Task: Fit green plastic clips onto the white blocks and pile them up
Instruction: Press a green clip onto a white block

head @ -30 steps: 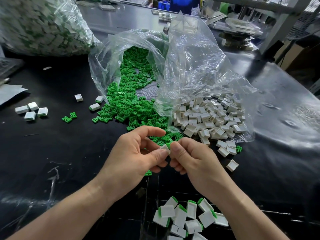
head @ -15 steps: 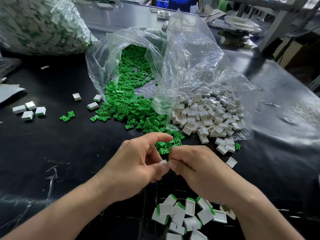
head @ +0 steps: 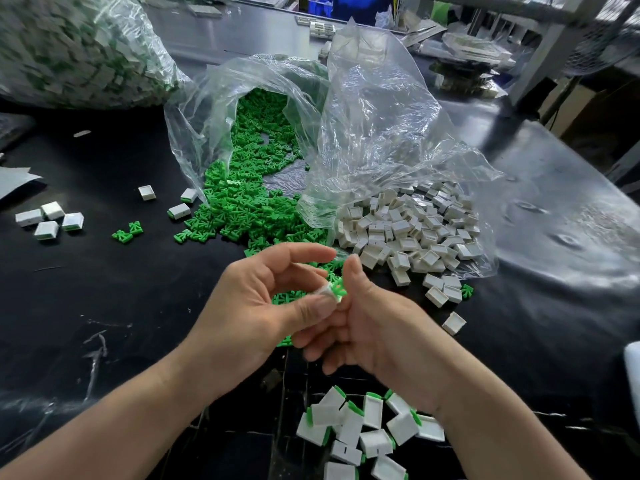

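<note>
White block (head: 325, 294), small and box-shaped, with a green clip (head: 338, 289) at its end, is held above the desk (head: 104, 306), a little in from the near edge. The left hand (head: 263, 306) has its grip clamped on the block. The thumb presses on the pale face and the forefinger arches clear above.

The right hand (head: 381, 330) lies just beside the clip, its thumb standing straight and its fingers loosely curled under the left thumb. Whether this grip bears on the block cannot be told, since the contact is hidden.

The desk is glossy black and scuffed. Toward its middle a heap of green clips (head: 242, 209), matte and forked, spills from a crinkled clear bag (head: 204, 109). Just to the right, a heap of white blocks (head: 408, 230), shallow thin-walled boxes, lies half under a second clear bag (head: 381, 116), with a few strays at its near side.

At the near edge, below the right wrist, sits a loose pile of finished blocks (head: 349, 427), each white with a green strip along one side. Four blocks (head: 48, 220) cluster near the left edge, and two stray clips (head: 126, 232) lie between them and the green heap. A large bulging bag (head: 69, 46) of blurred white and green pieces fills the far left corner.
</note>
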Tool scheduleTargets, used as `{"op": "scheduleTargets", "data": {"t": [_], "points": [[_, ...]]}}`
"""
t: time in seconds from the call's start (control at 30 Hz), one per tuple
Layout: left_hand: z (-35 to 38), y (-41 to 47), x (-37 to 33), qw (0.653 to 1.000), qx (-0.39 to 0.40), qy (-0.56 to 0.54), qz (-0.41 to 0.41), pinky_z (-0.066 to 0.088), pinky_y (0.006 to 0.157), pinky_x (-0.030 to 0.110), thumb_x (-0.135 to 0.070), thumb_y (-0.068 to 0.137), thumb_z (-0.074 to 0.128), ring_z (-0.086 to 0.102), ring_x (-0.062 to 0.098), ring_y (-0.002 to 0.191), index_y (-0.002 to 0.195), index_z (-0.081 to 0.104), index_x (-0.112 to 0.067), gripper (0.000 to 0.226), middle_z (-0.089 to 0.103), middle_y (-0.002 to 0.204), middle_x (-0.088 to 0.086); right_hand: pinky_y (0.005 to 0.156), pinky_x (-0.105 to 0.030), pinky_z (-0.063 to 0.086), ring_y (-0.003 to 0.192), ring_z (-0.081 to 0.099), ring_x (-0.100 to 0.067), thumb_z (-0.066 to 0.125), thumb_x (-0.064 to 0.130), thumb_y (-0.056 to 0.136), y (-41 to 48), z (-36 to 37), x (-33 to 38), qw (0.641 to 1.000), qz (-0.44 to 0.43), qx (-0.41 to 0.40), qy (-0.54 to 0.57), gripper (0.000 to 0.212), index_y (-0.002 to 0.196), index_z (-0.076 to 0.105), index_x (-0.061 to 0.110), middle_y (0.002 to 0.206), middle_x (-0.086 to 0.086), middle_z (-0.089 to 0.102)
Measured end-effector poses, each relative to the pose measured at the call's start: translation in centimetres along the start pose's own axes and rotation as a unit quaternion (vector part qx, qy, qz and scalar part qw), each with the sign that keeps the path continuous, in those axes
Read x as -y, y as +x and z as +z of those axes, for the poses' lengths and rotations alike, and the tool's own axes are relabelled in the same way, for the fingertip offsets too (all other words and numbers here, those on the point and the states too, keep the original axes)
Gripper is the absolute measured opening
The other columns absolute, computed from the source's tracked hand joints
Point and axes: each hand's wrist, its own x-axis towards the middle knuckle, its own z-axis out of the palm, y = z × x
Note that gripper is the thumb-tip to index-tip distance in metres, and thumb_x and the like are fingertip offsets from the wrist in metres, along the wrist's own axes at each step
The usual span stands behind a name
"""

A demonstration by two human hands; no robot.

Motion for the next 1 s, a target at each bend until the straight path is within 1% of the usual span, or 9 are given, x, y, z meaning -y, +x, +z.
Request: {"op": "scheduleTargets", "data": {"t": [0.1, 0.17, 0.23, 0.37, 0.47, 0.57, 0.67, 0.93, 1.0], "points": [[0.2, -0.2, -0.2, 1.000, 0.000, -0.027, 0.012, 0.051, 0.054, 0.020, -0.021, 0.057, 0.070, 0.059, 0.016, 0.057, 0.092, 0.070, -0.023, 0.035, 0.068, 0.073, 0.006, 0.056, -0.020, 0.046, 0.059, 0.056, -0.011, 0.039, 0.063, 0.077, 0.2, 0.6, 0.1, 0.994, 0.012, 0.029, 0.104, 0.054, 0.066, 0.066, 0.017, 0.067, -0.002, 0.062], [0.3, -0.3, -0.3, 0.999, 0.000, -0.025, 0.022, 0.053, 0.054, 0.022, -0.022, 0.057, 0.070, 0.060, 0.019, 0.059, 0.095, 0.067, -0.022, 0.039, 0.069, 0.076, 0.009, 0.052, -0.021, 0.044, 0.054, 0.053, -0.011, 0.039, 0.056, 0.076, 0.3, 0.7, 0.0, 0.992, 0.013, 0.013, 0.128, 0.049, 0.063, 0.064, 0.016, 0.060, -0.002, 0.059], [0.5, -0.4, -0.3, 0.999, 0.000, -0.025, 0.026, 0.053, 0.052, 0.023, -0.021, 0.058, 0.069, 0.061, 0.022, 0.058, 0.096, 0.066, -0.021, 0.038, 0.068, 0.075, 0.007, 0.049, -0.021, 0.043, 0.050, 0.051, -0.012, 0.041, 0.054, 0.074, 0.4, 0.8, -0.1, 0.992, 0.003, -0.014, 0.123, 0.047, 0.061, 0.062, 0.014, 0.056, -0.002, 0.056], [0.3, -0.3, -0.3, 1.000, -0.011, -0.012, 0.021, 0.050, 0.047, 0.021, -0.021, 0.057, 0.069, 0.060, 0.018, 0.050, 0.089, 0.070, -0.024, 0.032, 0.066, 0.069, 0.001, 0.050, -0.021, 0.041, 0.050, 0.049, -0.011, 0.030, 0.065, 0.071, 0.5, 1.0, -0.2, 0.993, 0.014, -0.003, 0.114, 0.060, 0.063, 0.059, 0.013, 0.057, -0.002, 0.056], [0.3, -0.3, -0.2, 1.000, -0.003, -0.004, 0.019, 0.052, 0.050, 0.022, -0.021, 0.058, 0.069, 0.061, 0.018, 0.053, 0.089, 0.070, -0.027, 0.032, 0.066, 0.070, 0.000, 0.049, -0.021, 0.040, 0.049, 0.049, -0.011, 0.038, 0.060, 0.071, 0.5, 0.8, -0.4, 0.994, 0.007, -0.027, 0.104, 0.053, 0.067, 0.056, 0.010, 0.056, -0.002, 0.055], [0.3, -0.3, -0.1, 1.000, -0.005, 0.001, 0.015, 0.052, 0.050, 0.021, -0.020, 0.058, 0.068, 0.060, 0.019, 0.052, 0.092, 0.069, -0.026, 0.035, 0.065, 0.069, -0.003, 0.049, -0.021, 0.041, 0.050, 0.049, -0.011, 0.036, 0.069, 0.065, 0.5, 0.8, -0.5, 0.996, 0.005, -0.018, 0.089, 0.062, 0.066, 0.056, 0.010, 0.058, -0.003, 0.055], [0.4, -0.4, 0.0, 1.000, -0.004, -0.010, 0.023, 0.052, 0.049, 0.022, -0.018, 0.059, 0.068, 0.062, 0.019, 0.052, 0.092, 0.070, -0.026, 0.034, 0.066, 0.070, 0.000, 0.049, -0.020, 0.039, 0.049, 0.047, -0.010, 0.041, 0.063, 0.068, 0.4, 0.9, -0.6, 0.996, -0.004, -0.030, 0.083, 0.054, 0.068, 0.057, 0.011, 0.055, -0.001, 0.054], [0.3, -0.3, 0.3, 0.999, -0.006, -0.040, 0.010, 0.051, 0.046, 0.028, -0.016, 0.061, 0.076, 0.062, 0.024, 0.050, 0.101, 0.066, -0.026, 0.043, 0.066, 0.073, 0.006, 0.049, -0.020, 0.038, 0.050, 0.045, -0.008, 0.038, 0.060, 0.073, 0.4, 1.3, -0.9, 0.997, -0.039, -0.060, 0.009, 0.044, 0.062, 0.067, 0.029, 0.053, 0.004, 0.052], [0.5, -0.4, 0.3, 0.999, -0.005, -0.040, 0.009, 0.051, 0.046, 0.028, -0.014, 0.062, 0.071, 0.062, 0.025, 0.050, 0.103, 0.065, -0.027, 0.043, 0.065, 0.073, 0.005, 0.051, -0.021, 0.037, 0.050, 0.043, -0.008, 0.038, 0.058, 0.073, 0.4, 1.4, -1.0, 0.997, -0.037, -0.067, 0.004, 0.041, 0.063, 0.067, 0.031, 0.053, 0.005, 0.050]]}}
